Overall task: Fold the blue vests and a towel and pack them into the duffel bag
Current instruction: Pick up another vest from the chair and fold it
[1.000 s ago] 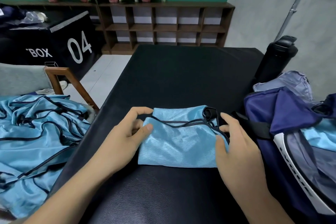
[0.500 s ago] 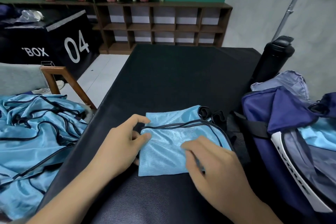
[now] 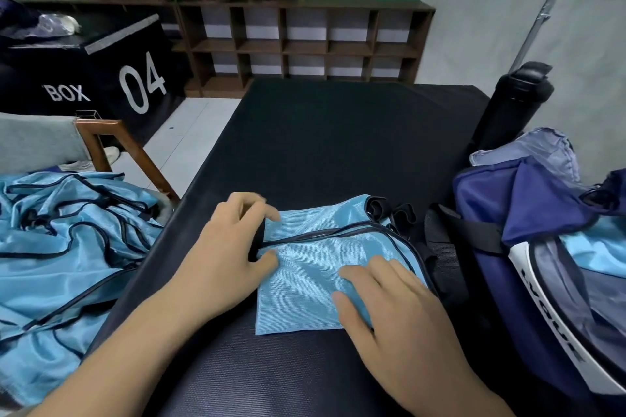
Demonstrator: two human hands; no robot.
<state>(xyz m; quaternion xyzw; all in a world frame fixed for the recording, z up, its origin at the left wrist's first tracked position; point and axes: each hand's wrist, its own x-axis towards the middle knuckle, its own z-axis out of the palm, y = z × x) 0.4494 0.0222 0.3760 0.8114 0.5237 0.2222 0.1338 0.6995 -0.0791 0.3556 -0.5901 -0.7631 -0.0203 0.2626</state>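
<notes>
A folded light-blue vest [image 3: 315,267] with dark piping lies on the black table [image 3: 338,145], near its front. My left hand [image 3: 230,254] pinches the vest's left edge between thumb and fingers. My right hand [image 3: 389,308] lies flat on the vest's lower right part, fingers straight and pointing left. The navy duffel bag [image 3: 528,223] stands open just right of the vest, with light-blue fabric [image 3: 596,247] showing inside. A heap of unfolded blue vests [image 3: 57,254] lies to the left of the table.
A black bottle [image 3: 515,105] stands behind the bag at the table's right edge. A wooden chair [image 3: 111,149] with a grey cushion is at the left. A black box marked 04 [image 3: 101,71] and a wooden shelf unit [image 3: 305,41] with potted plants stand at the back.
My right hand moved from the vest's right edge onto its top and now presses it flat. My left hand stays at the left edge.
</notes>
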